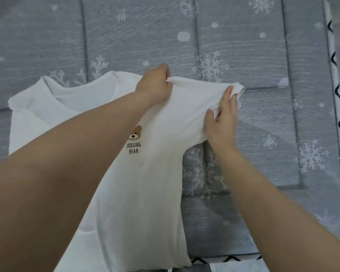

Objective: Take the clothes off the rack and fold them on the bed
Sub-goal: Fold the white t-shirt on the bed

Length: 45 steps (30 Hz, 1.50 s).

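Grey quilted bed cover point(243, 36), printed with white snowflakes and dots and stitched into long padded panels, fills nearly the whole head view. Along its right side runs a white border strip point(337, 107) marked with dark chevrons, and the same kind of strip shows at the bottom edge.

Spread on the cover lies a white short-sleeved cotton T-shirt point(137, 203), front up, neckline toward the far side and hem toward the person. Its body runs from the upper left down to the lower middle of the view. Its left shoulder and sleeve lie flat on the cover at the far left. The right sleeve point(196, 99) is lifted and stretched out sideways between the two hands.

Both bare forearms reach in from the bottom corners. The left hand point(155, 85) has its fingers curled round a bunch of cloth at the shoulder end of that sleeve, gripping it. The right hand point(222, 118) pinches the sleeve near its cuff, thumb on the near side and fingers over the hem.

On the chest sits a small brown bear-head print point(134, 133) above the dark words "JOGGING BEAR".
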Motion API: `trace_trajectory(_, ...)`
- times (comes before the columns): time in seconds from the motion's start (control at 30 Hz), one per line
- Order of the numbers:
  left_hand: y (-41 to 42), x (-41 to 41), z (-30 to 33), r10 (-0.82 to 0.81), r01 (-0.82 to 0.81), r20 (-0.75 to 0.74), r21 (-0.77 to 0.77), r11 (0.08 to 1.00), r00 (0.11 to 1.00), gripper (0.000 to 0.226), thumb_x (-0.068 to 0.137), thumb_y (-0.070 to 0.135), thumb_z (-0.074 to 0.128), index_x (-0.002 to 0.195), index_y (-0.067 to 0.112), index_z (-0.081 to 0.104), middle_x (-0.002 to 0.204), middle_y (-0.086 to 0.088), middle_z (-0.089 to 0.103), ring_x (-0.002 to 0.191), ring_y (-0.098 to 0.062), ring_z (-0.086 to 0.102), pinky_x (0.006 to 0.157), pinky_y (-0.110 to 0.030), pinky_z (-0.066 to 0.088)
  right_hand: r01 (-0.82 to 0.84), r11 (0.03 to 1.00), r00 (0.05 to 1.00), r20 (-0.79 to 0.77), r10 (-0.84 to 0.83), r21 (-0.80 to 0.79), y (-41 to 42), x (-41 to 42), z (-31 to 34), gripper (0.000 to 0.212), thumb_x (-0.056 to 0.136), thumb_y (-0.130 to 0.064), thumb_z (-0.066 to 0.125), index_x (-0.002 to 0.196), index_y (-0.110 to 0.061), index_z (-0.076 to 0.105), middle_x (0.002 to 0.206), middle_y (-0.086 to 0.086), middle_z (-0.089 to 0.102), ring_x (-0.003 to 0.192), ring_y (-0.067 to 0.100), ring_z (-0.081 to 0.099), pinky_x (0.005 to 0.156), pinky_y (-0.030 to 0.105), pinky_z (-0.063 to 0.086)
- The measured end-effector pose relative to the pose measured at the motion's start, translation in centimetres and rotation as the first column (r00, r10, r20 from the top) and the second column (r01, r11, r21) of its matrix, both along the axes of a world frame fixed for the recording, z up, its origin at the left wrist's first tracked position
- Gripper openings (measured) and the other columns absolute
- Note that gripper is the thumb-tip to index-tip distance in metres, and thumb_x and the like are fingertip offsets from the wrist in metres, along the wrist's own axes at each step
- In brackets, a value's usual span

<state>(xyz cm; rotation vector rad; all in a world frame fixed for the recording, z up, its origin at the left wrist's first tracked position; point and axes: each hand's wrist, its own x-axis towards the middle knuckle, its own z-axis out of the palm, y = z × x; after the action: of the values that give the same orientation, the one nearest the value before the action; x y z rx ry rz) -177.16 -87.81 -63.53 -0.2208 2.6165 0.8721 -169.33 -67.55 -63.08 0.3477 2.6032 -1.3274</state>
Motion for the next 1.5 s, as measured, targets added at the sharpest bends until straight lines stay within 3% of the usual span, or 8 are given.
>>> trace_trajectory(0.27, 1.6, -1.6, -0.4, -0.176, 0.187, 0.076, -0.189, 0.964, 0.982, 0.013, 0.086, 0.011, 0.05, 0.097, 0.02, 0.048, 0.111, -0.009, 0.061, 0.104, -0.032, 0.057, 0.077, -0.035, 0.043, 0.013, 0.975, 0.998, 0.049, -0.025, 0.224, 3.5, 0.3, -1.2, 0.063, 0.094, -0.008, 0.058, 0.154, -0.015, 0.038, 0.136, 0.009, 0.057, 0.125, 0.022, 0.052, 0.102, 0.026, 0.038)
trace_trajectory(0.43, 2.3, -1.1, -1.5, -0.301, 0.268, -0.051, -0.334, 0.904, 0.952, 0.035, 0.083, 0.003, 0.058, 0.116, 0.014, 0.055, 0.125, -0.012, 0.052, 0.115, -0.034, 0.049, 0.088, -0.042, 0.041, 0.078, 0.966, 0.99, 0.095, -0.104, 0.248, 5.2, 0.5, -2.0, 0.068, 0.091, -0.009, 0.063, 0.154, -0.017, 0.038, 0.114, 0.009, 0.051, 0.094, 0.013, 0.044, 0.078, 0.015, 0.03)
trace_trajectory(0.6, 5.8, 2.8, -0.9, -0.313, 0.245, -0.358, -0.222, 0.944, 0.88, 0.012, 0.084, 0.024, 0.055, 0.094, 0.017, 0.056, 0.095, -0.003, 0.058, 0.089, -0.026, 0.057, 0.066, -0.035, 0.039, 0.178, 0.96, 0.945, 0.236, -0.228, 0.216, 4.9, 0.0, -2.4, 0.066, 0.091, -0.045, 0.066, 0.144, -0.013, 0.046, 0.128, 0.006, 0.046, 0.109, 0.019, 0.051, 0.093, 0.028, 0.039)
trace_trajectory(0.83, 11.8, 12.1, -2.6, -0.281, 0.278, -0.012, -0.094, 0.956, 0.96, 0.05, 0.072, 0.064, 0.068, 0.088, 0.025, 0.039, 0.089, 0.008, 0.051, 0.078, -0.015, 0.05, 0.062, -0.033, 0.045, 0.239, 0.951, 0.912, 0.292, -0.289, 0.196, 3.9, -3.4, -3.0, 0.05, 0.069, -0.054, 0.074, 0.103, -0.023, 0.056, 0.114, 0.004, 0.06, 0.102, 0.025, 0.062, 0.088, 0.044, 0.054)
trace_trajectory(1.0, 12.7, 14.5, -3.6, -0.276, 0.235, -0.07, -0.349, 0.907, 0.959, 0.056, 0.062, 0.037, 0.081, 0.101, 0.018, 0.047, 0.093, 0.0, 0.051, 0.077, -0.019, 0.05, 0.058, -0.029, 0.033, 0.012, 0.958, 0.933, 0.341, -0.114, 0.286, 3.3, -6.8, -3.2, 0.032, 0.064, -0.049, 0.066, 0.077, -0.021, 0.059, 0.107, 0.008, 0.066, 0.095, 0.028, 0.064, 0.079, 0.035, 0.055)
trace_trajectory(1.23, 12.3, 13.3, -3.1, -0.251, 0.185, -0.225, -0.276, 0.943, 0.942, 0.026, 0.066, 0.008, 0.078, 0.081, 0.014, 0.058, 0.075, -0.003, 0.055, 0.062, -0.023, 0.053, 0.052, -0.029, 0.026, 0.01, 0.988, 0.954, 0.296, -0.054, 0.151, 1.9, -7.2, -1.1, 0.019, 0.09, -0.025, 0.058, 0.076, -0.016, 0.05, 0.076, -0.002, 0.055, 0.068, 0.013, 0.05, 0.052, 0.026, 0.035)
trace_trajectory(1.4, 12.5, 14.7, -0.7, 0.208, -0.18, -0.211, 0.144, 0.973, 0.955, 0.003, 0.093, 0.015, 0.052, 0.094, 0.017, 0.05, 0.081, 0.002, 0.054, 0.069, -0.019, 0.053, 0.054, -0.03, 0.038, -0.121, 0.97, 0.981, 0.175, 0.084, 0.209, -0.5, -7.5, 2.0, 0.016, 0.087, -0.028, 0.061, 0.083, -0.016, 0.051, 0.081, -0.001, 0.057, 0.074, 0.018, 0.051, 0.058, 0.03, 0.034)
trace_trajectory(1.5, 12.5, 16.4, 0.2, 0.637, -0.572, -0.007, 0.431, 0.698, 0.771, 0.013, 0.094, 0.01, 0.05, 0.091, 0.022, 0.047, 0.071, 0.007, 0.05, 0.062, -0.009, 0.048, 0.055, -0.019, 0.036, -0.266, 0.923, 0.962, 0.14, 0.235, 0.278, -4.0, -7.1, 3.8, 0.021, 0.085, -0.031, 0.062, 0.076, -0.022, 0.045, 0.071, -0.007, 0.05, 0.066, 0.016, 0.048, 0.054, 0.03, 0.032)
